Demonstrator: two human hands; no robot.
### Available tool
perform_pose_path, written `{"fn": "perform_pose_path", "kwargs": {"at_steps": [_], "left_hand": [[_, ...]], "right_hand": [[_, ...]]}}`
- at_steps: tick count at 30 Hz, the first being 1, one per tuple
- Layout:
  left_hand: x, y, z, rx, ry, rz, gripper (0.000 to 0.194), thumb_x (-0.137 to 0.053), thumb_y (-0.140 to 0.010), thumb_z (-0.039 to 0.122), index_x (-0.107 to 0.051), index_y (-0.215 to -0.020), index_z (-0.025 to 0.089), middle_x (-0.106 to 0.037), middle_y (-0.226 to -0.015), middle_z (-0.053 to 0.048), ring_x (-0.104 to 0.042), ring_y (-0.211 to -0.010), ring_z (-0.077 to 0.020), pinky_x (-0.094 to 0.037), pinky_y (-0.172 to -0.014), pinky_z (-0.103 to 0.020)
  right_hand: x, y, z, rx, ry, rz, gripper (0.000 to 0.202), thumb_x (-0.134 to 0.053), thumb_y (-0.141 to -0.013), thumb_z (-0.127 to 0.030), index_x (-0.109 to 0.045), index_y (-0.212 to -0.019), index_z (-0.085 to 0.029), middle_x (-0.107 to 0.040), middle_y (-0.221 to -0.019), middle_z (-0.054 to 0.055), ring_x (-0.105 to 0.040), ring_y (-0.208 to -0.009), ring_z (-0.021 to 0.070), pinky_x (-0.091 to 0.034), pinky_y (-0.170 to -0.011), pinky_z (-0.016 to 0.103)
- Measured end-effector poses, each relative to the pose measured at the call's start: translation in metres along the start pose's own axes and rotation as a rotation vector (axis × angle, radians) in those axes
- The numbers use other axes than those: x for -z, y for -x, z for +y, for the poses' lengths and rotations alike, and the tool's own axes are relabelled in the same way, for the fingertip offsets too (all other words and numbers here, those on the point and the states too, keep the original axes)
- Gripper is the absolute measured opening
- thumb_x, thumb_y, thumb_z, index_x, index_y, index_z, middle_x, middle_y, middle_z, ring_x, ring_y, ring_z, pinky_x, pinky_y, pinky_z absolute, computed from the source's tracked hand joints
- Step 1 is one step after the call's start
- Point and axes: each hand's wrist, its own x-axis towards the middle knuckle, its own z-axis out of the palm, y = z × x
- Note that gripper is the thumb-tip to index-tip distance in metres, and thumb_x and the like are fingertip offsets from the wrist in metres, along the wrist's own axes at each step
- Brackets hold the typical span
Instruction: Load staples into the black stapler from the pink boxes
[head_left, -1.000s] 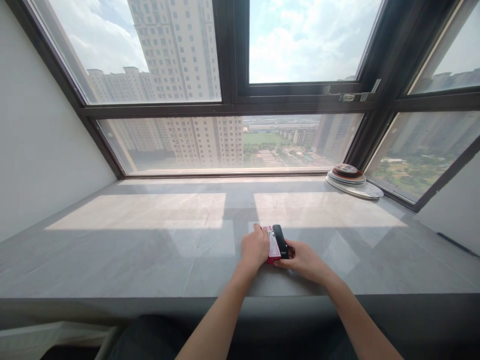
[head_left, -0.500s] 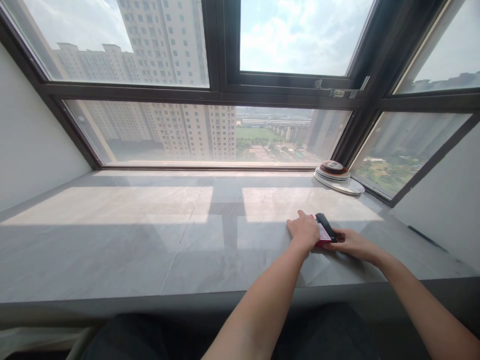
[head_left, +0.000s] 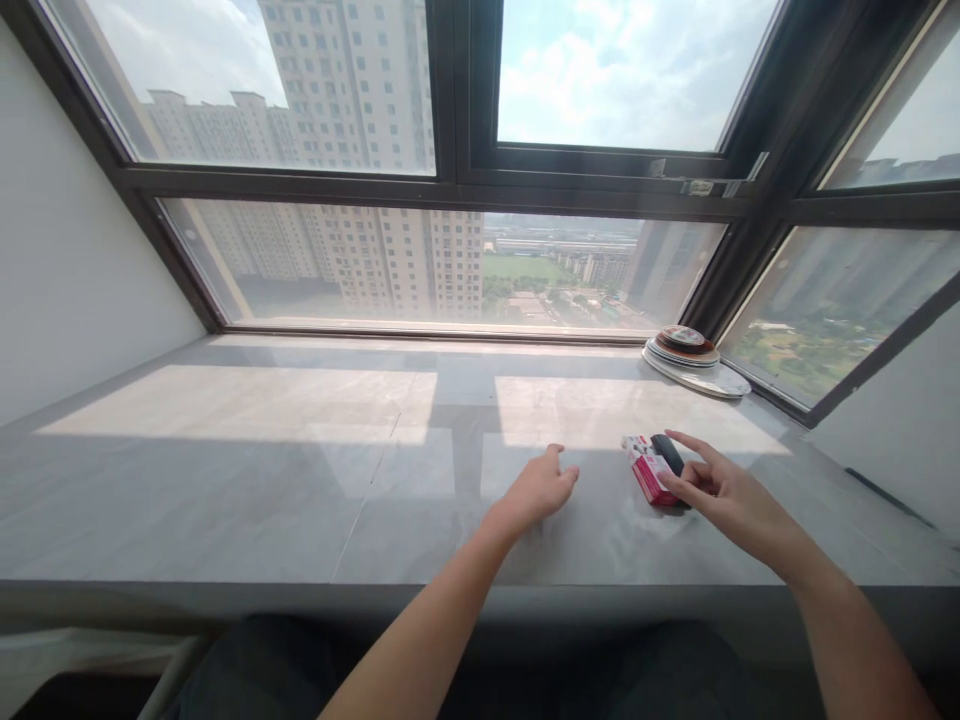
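A small pink and white box (head_left: 650,474) lies on the grey marble-look sill, right of the middle. Against its right side is a black object (head_left: 667,454), partly hidden by my fingers. My right hand (head_left: 724,498) is over the right side of the two items, thumb near the box's corner and index finger stretched past the black object; the fingers are apart. To the left of the box, my left hand (head_left: 538,488) hovers over the sill with thumb and index finger spread, holding nothing.
A stack of round plates or discs (head_left: 694,362) sits at the back right corner by the window frame (head_left: 450,190). White walls (head_left: 82,250) close off both sides. The sill's front edge (head_left: 420,585) runs above my legs.
My left hand has let go of the box and moved left. My right hand has opened and lifted a little. The view has shifted slightly to the left.
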Motion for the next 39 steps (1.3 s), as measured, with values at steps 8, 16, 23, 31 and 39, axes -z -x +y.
{"fn": "perform_pose_path", "kwargs": {"at_steps": [8, 16, 23, 31, 39], "left_hand": [[0.117, 0.121, -0.109, -0.059, -0.457, 0.326, 0.048, -0.042, -0.097, 0.049, -0.053, -0.141, 0.033, -0.044, -0.154, -0.006, -0.03, -0.146, -0.0317, -0.019, -0.119, -0.053], [0.107, 0.138, -0.128, -0.021, -0.661, 0.354, 0.054, -0.037, -0.1, 0.05, -0.032, -0.154, 0.044, -0.027, -0.164, 0.003, -0.019, -0.153, -0.029, -0.013, -0.121, -0.057], [0.113, 0.137, -0.13, -0.025, -0.641, 0.349, 0.055, -0.036, -0.101, 0.052, -0.03, -0.155, 0.044, -0.024, -0.164, 0.003, -0.019, -0.153, -0.0292, -0.014, -0.121, -0.06], [0.113, 0.136, -0.132, -0.012, -0.691, 0.331, 0.055, -0.034, -0.101, 0.052, -0.027, -0.156, 0.044, -0.02, -0.164, 0.006, -0.017, -0.153, -0.0277, -0.015, -0.122, -0.058], [0.111, 0.137, -0.129, 0.025, -0.815, 0.313, 0.056, -0.027, -0.103, 0.052, -0.025, -0.157, 0.039, -0.018, -0.165, 0.005, -0.015, -0.154, -0.0245, -0.016, -0.123, -0.056]], "right_hand": [[-0.171, 0.007, -0.096, 0.219, 0.288, -0.289, 0.068, -0.048, -0.097, -0.056, -0.027, -0.158, -0.035, -0.027, -0.163, 0.002, -0.014, -0.151, 0.0332, -0.011, -0.12, 0.057], [-0.217, 0.013, -0.101, 0.105, 0.601, -0.037, 0.063, -0.033, -0.1, -0.06, -0.029, -0.158, -0.037, -0.017, -0.166, -0.003, -0.003, -0.152, 0.0391, 0.003, -0.115, 0.068], [-0.216, 0.011, -0.104, 0.105, 0.607, -0.037, 0.064, -0.03, -0.1, -0.062, -0.028, -0.158, -0.036, -0.016, -0.165, -0.005, -0.004, -0.152, 0.0388, 0.002, -0.117, 0.066], [-0.215, 0.012, -0.105, 0.121, 0.611, -0.041, 0.061, -0.027, -0.101, -0.06, -0.027, -0.158, -0.037, -0.017, -0.165, -0.006, -0.006, -0.152, 0.0378, 0.0, -0.117, 0.066], [-0.216, 0.013, -0.104, 0.117, 0.64, -0.034, 0.062, -0.024, -0.102, -0.061, -0.027, -0.158, -0.036, -0.017, -0.165, -0.006, -0.006, -0.152, 0.0362, 0.0, -0.118, 0.066]]}}
